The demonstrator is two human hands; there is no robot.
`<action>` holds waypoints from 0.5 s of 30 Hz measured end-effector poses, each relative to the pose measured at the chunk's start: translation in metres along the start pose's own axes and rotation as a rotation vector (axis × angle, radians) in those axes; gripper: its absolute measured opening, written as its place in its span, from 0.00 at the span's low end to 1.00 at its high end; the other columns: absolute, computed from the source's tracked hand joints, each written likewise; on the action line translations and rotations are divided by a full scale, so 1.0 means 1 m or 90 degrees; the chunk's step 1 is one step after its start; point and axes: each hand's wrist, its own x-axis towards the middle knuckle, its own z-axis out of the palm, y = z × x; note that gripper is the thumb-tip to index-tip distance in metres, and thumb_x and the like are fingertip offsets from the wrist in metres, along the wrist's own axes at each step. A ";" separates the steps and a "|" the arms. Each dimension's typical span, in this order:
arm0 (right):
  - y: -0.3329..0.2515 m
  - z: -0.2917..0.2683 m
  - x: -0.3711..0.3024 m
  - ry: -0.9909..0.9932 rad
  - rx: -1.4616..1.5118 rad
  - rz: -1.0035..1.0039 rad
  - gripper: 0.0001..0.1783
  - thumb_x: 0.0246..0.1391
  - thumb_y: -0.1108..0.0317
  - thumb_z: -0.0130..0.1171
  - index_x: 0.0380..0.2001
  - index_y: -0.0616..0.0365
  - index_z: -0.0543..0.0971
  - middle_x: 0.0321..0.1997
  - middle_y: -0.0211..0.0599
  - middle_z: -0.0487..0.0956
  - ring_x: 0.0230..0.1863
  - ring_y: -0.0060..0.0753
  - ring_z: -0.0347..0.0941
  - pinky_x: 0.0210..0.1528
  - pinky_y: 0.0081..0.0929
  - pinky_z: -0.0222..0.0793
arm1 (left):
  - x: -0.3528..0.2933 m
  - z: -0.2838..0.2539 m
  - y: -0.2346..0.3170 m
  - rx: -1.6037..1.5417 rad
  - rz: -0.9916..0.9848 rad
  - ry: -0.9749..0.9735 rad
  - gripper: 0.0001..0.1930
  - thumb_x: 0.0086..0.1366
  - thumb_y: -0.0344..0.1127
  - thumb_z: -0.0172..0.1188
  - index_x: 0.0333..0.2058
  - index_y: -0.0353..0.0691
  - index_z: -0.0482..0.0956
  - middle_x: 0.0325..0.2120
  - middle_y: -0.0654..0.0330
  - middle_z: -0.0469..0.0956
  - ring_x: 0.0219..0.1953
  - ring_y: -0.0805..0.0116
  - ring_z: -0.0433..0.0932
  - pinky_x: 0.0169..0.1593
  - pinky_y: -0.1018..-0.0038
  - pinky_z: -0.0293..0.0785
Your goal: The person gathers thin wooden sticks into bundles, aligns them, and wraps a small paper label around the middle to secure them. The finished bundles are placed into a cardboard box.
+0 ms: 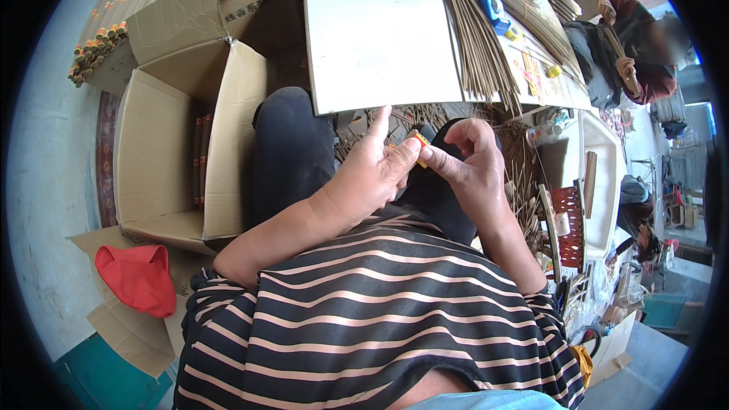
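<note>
In front of my lap, my left hand (373,165) is closed in a pinch, its index finger pointing up and away. Between its thumb and curled fingers is a small red-and-yellow paper label (421,140). My right hand (474,163) meets it from the other side, thumb tip pressed against the label and fingers curled above. The fingers cover most of the label, so I cannot tell whether it wraps anything. Just beyond both hands is the near edge of a white tabletop (383,45), with thin brown incense sticks (478,45) lying on its right part.
Left of my knee stands an open cardboard box (163,144) holding several banded bundles. Red cloth (137,281) lies below it. A blue tape dispenser (493,11) sits among the sticks. At right are a white basin (600,182) and a co-worker (645,53) gripping a stick bundle.
</note>
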 end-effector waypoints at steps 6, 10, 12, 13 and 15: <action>-0.005 -0.009 -0.001 -0.198 0.143 0.200 0.19 0.48 0.56 0.64 0.26 0.64 0.76 0.20 0.26 0.71 0.22 0.16 0.62 0.25 0.15 0.60 | 0.004 0.002 -0.011 0.174 0.064 0.050 0.40 0.68 0.44 0.46 0.62 0.31 0.28 0.18 0.65 0.67 0.19 0.83 0.63 0.20 0.86 0.62; -0.001 -0.009 -0.005 -0.279 0.259 0.245 0.19 0.56 0.56 0.55 0.31 0.65 0.77 0.25 0.27 0.75 0.26 0.15 0.65 0.30 0.14 0.63 | 0.005 0.006 -0.017 0.203 0.089 0.059 0.39 0.68 0.42 0.45 0.62 0.30 0.28 0.19 0.64 0.68 0.20 0.82 0.64 0.22 0.85 0.63; 0.000 -0.007 -0.007 -0.281 0.301 0.253 0.19 0.57 0.56 0.53 0.32 0.65 0.77 0.26 0.27 0.74 0.28 0.15 0.66 0.32 0.14 0.63 | 0.005 0.008 -0.018 0.217 0.111 0.064 0.39 0.68 0.42 0.45 0.62 0.31 0.27 0.19 0.64 0.68 0.20 0.81 0.64 0.23 0.84 0.64; 0.004 -0.004 -0.009 -0.279 0.319 0.250 0.19 0.58 0.56 0.52 0.33 0.65 0.76 0.26 0.27 0.74 0.28 0.16 0.66 0.33 0.15 0.63 | 0.005 0.008 -0.018 0.224 0.121 0.067 0.39 0.68 0.41 0.45 0.62 0.31 0.27 0.19 0.64 0.68 0.21 0.81 0.64 0.23 0.84 0.64; 0.005 -0.003 -0.010 -0.286 0.353 0.240 0.18 0.59 0.57 0.51 0.34 0.65 0.75 0.27 0.28 0.74 0.30 0.16 0.65 0.35 0.15 0.63 | 0.005 0.009 -0.020 0.222 0.119 0.065 0.38 0.68 0.41 0.45 0.62 0.32 0.27 0.20 0.63 0.68 0.21 0.81 0.64 0.24 0.84 0.64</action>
